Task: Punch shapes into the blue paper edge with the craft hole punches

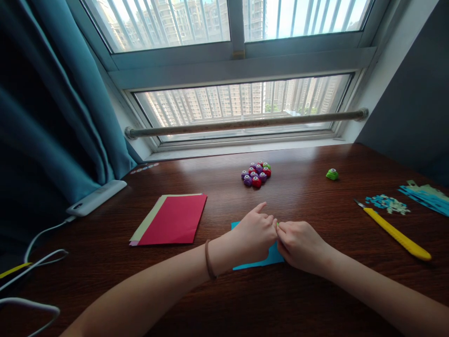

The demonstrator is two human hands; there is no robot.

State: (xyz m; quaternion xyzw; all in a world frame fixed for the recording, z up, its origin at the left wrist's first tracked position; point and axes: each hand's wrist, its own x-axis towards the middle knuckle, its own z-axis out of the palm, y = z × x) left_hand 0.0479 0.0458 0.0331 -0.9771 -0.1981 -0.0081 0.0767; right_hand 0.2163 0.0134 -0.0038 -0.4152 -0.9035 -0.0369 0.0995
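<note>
My left hand (253,238), with a brown band at the wrist, is closed, one finger sticking up. Its fingertips meet those of my right hand (302,243), which is pinched shut. A sliver of a small green piece (278,224) shows where the fingertips join; the rest of it is hidden by my fingers. Beneath both hands a blue sheet of paper (257,266) lies on the brown table, partly covered. Beyond them sits a cluster of small purple, red and green pieces with eye-like white tops (257,175).
A pink-red paper stack (171,220) lies at left. On the right are a lone green piece (332,174), a yellow-handled craft knife (396,231), blue and pale paper bits (387,203) and paper strips (426,196). A white device (96,197) with a cable lies by the curtain.
</note>
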